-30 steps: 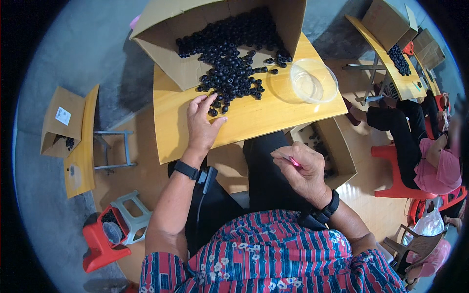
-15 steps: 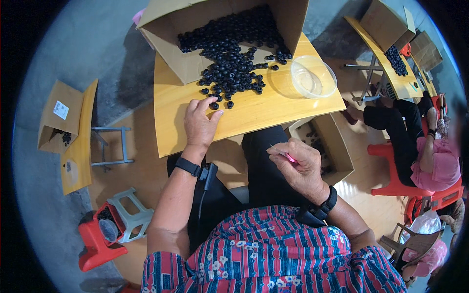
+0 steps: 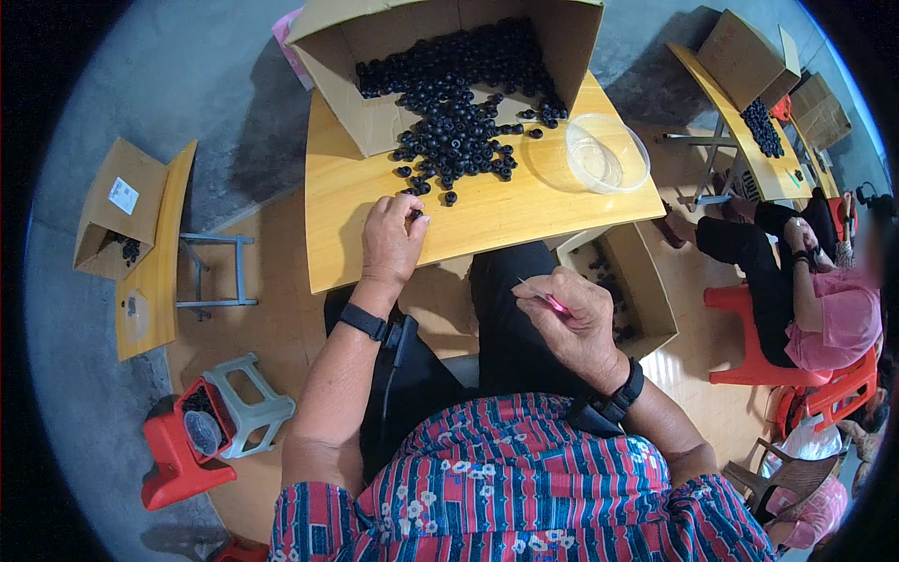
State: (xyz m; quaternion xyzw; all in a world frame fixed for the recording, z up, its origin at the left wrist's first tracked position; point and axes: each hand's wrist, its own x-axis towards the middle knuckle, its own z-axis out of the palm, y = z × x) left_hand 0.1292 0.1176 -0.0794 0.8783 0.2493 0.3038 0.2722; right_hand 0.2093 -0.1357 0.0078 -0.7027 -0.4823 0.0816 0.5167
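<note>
Close to the table's front edge, my left hand (image 3: 389, 242) has its thumb and fingers closed on a small round black part (image 3: 415, 214). Just beyond it lies a heap of similar black parts (image 3: 454, 140), some showing a hole in the middle. They spill from a cardboard box (image 3: 330, 80) tipped on its side on the yellow table (image 3: 351, 206). Over my lap, my right hand (image 3: 581, 323) grips a slim pink tool (image 3: 556, 305) with a thin pointed metal tip facing left. Its exact kind is mostly hidden by the fingers.
A clear plastic tub (image 3: 646, 169) stands at the table's right. Under that side, an open carton (image 3: 663, 318) holds more black parts. Red stool (image 3: 178, 468) and grey stool (image 3: 245, 403) are at lower left. A seated person (image 3: 829, 309) works at the right, beside another table (image 3: 740, 122).
My left hand has closed its fingers on a black part at the near edge of the heap and drawn slightly towards me. My right hand stays nearly still with the pink tool.
</note>
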